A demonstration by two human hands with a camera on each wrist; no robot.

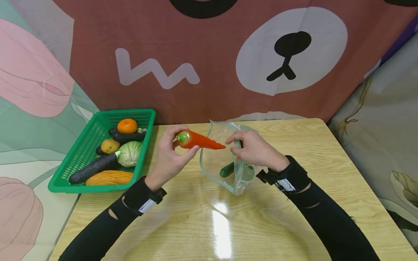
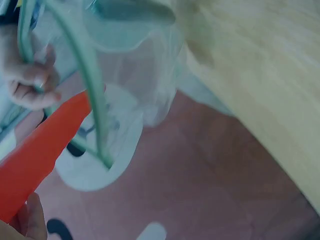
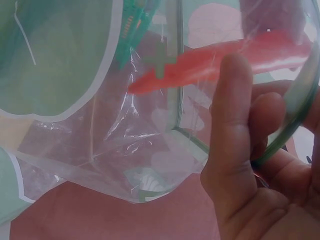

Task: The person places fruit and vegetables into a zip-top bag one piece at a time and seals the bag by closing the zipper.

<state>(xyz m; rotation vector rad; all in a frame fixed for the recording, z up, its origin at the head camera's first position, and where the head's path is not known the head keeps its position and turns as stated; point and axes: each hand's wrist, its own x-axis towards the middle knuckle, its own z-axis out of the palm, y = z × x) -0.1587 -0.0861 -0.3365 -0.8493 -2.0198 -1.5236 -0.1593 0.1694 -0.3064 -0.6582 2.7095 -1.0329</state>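
The left hand (image 1: 171, 156) pinches the red chili pepper (image 1: 200, 140) at the left-facing mouth of the clear bag (image 1: 240, 175); the right hand (image 1: 253, 148) pinches its edge. Better hold this mouth wide.

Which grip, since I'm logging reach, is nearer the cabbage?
Left. The left grip holds the pepper to the right of the cabbage, outside the basket; the right grip is farther right, holding the edge of the bag.
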